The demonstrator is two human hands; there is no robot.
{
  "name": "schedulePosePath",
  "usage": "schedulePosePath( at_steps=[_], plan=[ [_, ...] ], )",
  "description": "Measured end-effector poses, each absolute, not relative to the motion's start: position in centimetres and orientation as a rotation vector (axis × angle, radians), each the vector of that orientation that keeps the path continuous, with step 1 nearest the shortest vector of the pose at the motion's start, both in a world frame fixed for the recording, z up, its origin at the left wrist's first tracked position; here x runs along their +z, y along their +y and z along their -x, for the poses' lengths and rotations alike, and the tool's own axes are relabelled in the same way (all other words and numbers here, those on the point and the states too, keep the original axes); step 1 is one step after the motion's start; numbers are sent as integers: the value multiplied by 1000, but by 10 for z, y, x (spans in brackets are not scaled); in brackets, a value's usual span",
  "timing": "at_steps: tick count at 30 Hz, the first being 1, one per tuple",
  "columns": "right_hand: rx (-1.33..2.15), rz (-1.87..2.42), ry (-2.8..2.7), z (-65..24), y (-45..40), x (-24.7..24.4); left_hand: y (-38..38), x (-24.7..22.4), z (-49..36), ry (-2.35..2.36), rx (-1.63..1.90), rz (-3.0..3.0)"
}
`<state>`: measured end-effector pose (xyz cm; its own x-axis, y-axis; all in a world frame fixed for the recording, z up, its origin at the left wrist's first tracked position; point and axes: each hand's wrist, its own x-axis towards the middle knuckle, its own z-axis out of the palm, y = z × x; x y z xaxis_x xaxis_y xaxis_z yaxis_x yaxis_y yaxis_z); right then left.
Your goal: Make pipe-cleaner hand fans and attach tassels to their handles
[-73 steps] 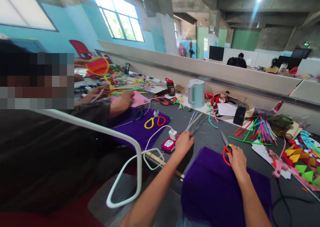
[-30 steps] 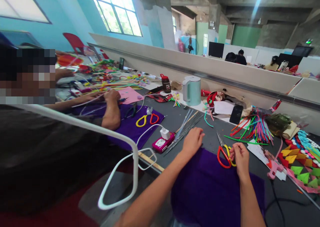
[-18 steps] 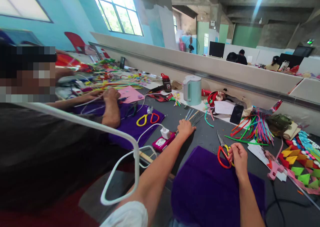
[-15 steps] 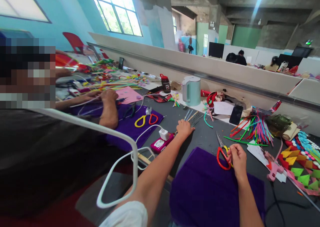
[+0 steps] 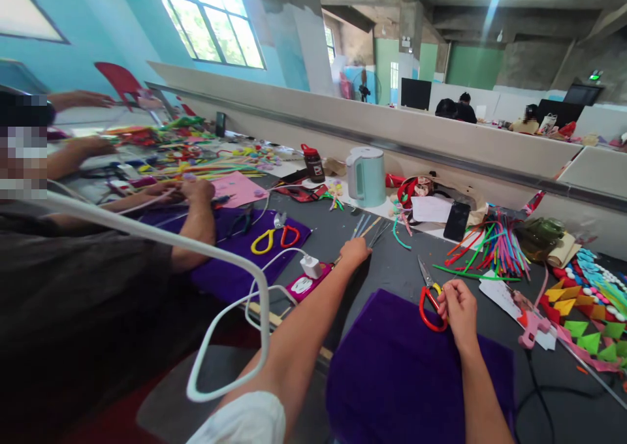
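Note:
My left hand (image 5: 356,251) reaches far forward over the grey table, fingers curled down on a bundle of thin grey wires (image 5: 379,232) whose ends fan out beyond it. A thin wooden stick (image 5: 371,226) lies among them. My right hand (image 5: 459,305) is closed in a pinch above the purple cloth (image 5: 392,365); what is between its fingertips is too small to make out. Right beside its fingers lie scissors (image 5: 427,287) with red and yellow handles, partly hidden by the hand, blades pointing away from me.
A kettle (image 5: 375,179), a bottle (image 5: 313,164) and a phone (image 5: 456,221) stand or lie along the back. Coloured pipe cleaners (image 5: 504,248) and a pink glue gun (image 5: 533,326) are at right. Left, a co-worker's arm (image 5: 196,225) crosses another purple cloth; a white bent frame (image 5: 264,313) juts in front.
The view has turned slightly, shifting the scene. A co-worker at left has leaned back, with another arm showing behind. My hands keep nearly the same places over the table.

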<state>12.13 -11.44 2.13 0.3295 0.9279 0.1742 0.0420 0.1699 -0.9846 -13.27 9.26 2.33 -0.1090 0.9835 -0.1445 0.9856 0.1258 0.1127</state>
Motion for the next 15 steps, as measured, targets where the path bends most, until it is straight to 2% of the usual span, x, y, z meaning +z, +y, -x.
schedulePosePath(
  at_steps=[15],
  plan=[
    [834,1212,-1034,-122,-111,20,92,17,115,2121,-93,-2091]
  ],
)
